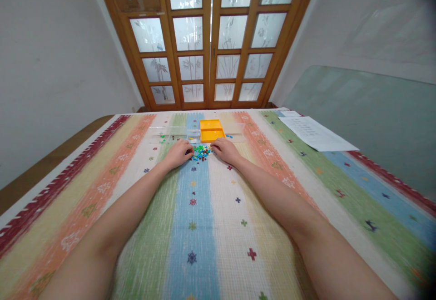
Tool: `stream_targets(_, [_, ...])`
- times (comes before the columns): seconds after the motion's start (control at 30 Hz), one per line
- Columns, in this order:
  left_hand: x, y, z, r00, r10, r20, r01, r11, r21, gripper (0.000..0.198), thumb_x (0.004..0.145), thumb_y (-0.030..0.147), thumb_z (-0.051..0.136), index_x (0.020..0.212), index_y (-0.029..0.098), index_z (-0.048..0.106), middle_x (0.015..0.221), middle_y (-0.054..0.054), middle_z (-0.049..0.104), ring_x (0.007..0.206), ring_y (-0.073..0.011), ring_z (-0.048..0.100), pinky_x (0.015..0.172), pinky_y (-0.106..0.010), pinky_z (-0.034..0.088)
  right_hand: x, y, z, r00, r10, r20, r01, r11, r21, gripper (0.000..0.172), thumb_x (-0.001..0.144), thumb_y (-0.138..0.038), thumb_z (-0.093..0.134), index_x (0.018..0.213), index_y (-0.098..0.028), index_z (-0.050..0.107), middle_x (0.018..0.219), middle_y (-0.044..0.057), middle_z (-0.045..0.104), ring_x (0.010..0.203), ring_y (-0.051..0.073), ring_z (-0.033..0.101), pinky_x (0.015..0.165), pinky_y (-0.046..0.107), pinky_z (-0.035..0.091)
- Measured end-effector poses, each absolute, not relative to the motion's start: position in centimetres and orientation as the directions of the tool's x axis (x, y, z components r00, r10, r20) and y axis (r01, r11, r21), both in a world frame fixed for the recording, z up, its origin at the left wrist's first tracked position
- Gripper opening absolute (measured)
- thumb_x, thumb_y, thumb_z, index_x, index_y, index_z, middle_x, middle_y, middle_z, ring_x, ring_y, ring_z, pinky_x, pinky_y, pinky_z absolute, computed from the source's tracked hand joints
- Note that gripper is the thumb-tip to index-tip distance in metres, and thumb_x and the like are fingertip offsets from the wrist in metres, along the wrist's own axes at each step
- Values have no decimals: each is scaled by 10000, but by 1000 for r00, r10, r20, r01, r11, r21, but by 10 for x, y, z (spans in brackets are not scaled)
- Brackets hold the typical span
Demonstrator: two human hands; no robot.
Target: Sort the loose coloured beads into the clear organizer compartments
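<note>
A small pile of mixed green, blue and dark red pieces [201,153] lies on the striped tablecloth between my hands. My left hand [178,154] rests at the pile's left edge, fingers curled together. At the right edge is my right hand [225,150], its fingers also bent and pressed together by the pieces. Whatever either hand holds is too small or hidden to name. Just behind the pile sits a yellow tray [212,130] with a divider across it. Clear plastic compartments [160,133] stand left of the tray, with green and dark red pieces in them.
Another clear compartment [237,130] right of the yellow tray has a few blue pieces. Printed paper sheets [315,133] lie on the tablecloth [194,245] at the back right. Beyond the table are wooden glass-paned doors [209,50], and a pale green panel [368,109] stands at the right.
</note>
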State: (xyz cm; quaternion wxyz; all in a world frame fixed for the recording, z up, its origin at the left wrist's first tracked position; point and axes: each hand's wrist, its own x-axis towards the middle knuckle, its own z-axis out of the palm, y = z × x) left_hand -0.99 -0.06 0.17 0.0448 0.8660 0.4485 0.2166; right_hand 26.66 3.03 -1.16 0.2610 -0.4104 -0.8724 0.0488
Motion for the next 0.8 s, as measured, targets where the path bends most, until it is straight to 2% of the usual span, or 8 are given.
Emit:
stream_targets(0.07, [-10,2,0,451,815,364,749,-567,342,112,903,271,625,853,211,705,933,-67,696,932,-246,613,881,-379,468,267,30,-12,-524,746,412,691,655,-306,234,1019,-230,541,1050,-176,766,1023,98,735,994,222,622,891,320,438])
stream_targets(0.17, [-11,8,-7,291,871,396,700,-476,533,124,915,299,601,906,209,685,878,-39,701,818,-204,627,782,-331,484,267,31,-13,-527,744,410,687,657,-311,230,1018,-230,543,1050,-178,765,1032,97,736,1000,222,623,892,318,438])
stream_targets(0.27, [-11,17,-14,129,918,375,546,-381,746,83,874,279,605,878,206,642,773,-4,664,695,-161,611,661,-277,469,267,31,-13,-531,746,403,687,657,-311,231,1023,-237,541,1057,-179,762,1043,98,737,1004,221,625,896,315,437])
stream_targets(0.37, [-10,22,-17,29,953,302,347,-293,891,85,822,274,637,850,199,608,736,11,638,621,-128,591,587,-242,448,267,31,-12,-532,746,401,690,656,-305,238,1028,-240,533,1053,-176,762,1028,95,736,995,218,626,892,311,437])
stream_targets(0.5, [-6,23,-15,-24,983,182,160,-176,971,168,798,299,688,885,192,592,670,32,602,533,-101,547,508,-214,406,267,31,-12,-532,742,408,686,660,-307,238,1024,-229,532,1053,-175,762,1031,93,739,1001,217,628,895,310,440])
stream_targets(0.63, [-2,26,-15,-44,991,129,74,-126,989,223,779,303,733,902,187,587,643,45,577,530,-95,546,507,-206,423,267,31,-13,-524,753,397,692,649,-316,243,1026,-235,528,1068,-179,760,1059,94,742,1021,220,632,910,317,445])
stream_targets(0.8, [-3,32,-19,-62,994,89,-22,-91,996,248,769,292,753,932,167,615,792,-5,667,607,-92,598,582,-215,505,267,31,-13,-522,762,382,697,640,-323,243,1024,-230,527,1081,-179,759,1081,101,742,1045,220,631,921,320,447])
